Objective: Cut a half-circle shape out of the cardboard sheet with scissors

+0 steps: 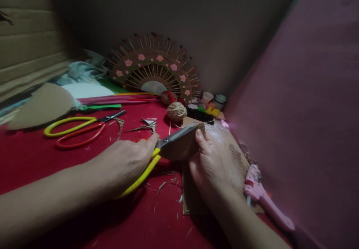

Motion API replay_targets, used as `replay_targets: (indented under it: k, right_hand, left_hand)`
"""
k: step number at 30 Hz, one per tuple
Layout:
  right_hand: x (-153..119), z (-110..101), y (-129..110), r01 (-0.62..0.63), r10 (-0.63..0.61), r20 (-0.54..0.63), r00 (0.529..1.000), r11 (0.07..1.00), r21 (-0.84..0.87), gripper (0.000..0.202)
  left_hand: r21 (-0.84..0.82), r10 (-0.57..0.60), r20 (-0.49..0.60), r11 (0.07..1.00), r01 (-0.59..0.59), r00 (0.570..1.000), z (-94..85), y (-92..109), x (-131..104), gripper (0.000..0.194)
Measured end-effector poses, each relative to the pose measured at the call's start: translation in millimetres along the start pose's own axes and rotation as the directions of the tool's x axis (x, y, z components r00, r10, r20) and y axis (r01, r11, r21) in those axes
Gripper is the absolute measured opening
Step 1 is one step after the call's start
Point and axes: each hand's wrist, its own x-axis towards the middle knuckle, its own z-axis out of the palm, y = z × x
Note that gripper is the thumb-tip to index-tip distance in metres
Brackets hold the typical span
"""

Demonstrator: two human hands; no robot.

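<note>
My left hand (130,159) is closed round the handles of scissors (144,174) with a yellow grip. Their blades point right and up, along the upper edge of a piece of brown cardboard (179,146). That cardboard is pinched at its right end by my right hand (206,157), thumb on top. Beneath my right hand lies a larger cardboard sheet (192,200) with shiny smears on it. A second pair of scissors (81,129), with yellow and red handles, rests on the red cloth (157,226) at the left.
A decorated fan (150,63) stands at the back wall. Before it sit a twine ball (176,111) and small containers (207,97). A pink glue gun (265,196) lies at the right. Cut cardboard (45,105) lies at the left; scraps (146,124) are scattered mid-cloth.
</note>
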Motion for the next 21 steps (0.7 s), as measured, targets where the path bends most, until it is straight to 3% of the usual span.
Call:
replay_targets:
  k: [3, 16, 19, 21]
  right_hand:
    - [1, -1, 1, 0.026, -0.026, -0.016, 1.000, 1.000, -0.008, 0.011]
    - [-2, 2, -3, -0.013, 0.011, -0.062, 0.998, 1.000, -0.029, 0.012]
    - [-1, 1, -2, -0.003, 0.001, -0.078, 0.997, 1.000, -0.024, 0.011]
    - [0, 0, 0, -0.007, 0.006, -0.073, 0.997, 1.000, -0.018, 0.009]
  left_hand:
    - [0.108, -0.019, 0.045, 0.994, 0.014, 0.999, -4.8, 5, 1, 0.061]
    - [0.189, -0.028, 0.066, 0.982, 0.015, 0.997, -17.9, 16, 1, 0.054]
    - [0.176, -0.050, 0.094, 0.984, 0.033, 0.994, -24.4, 19, 1, 0.058]
    - [0.078, -0.049, 0.052, 0.996, 0.045, 0.997, -26.0, 19, 0, 0.061]
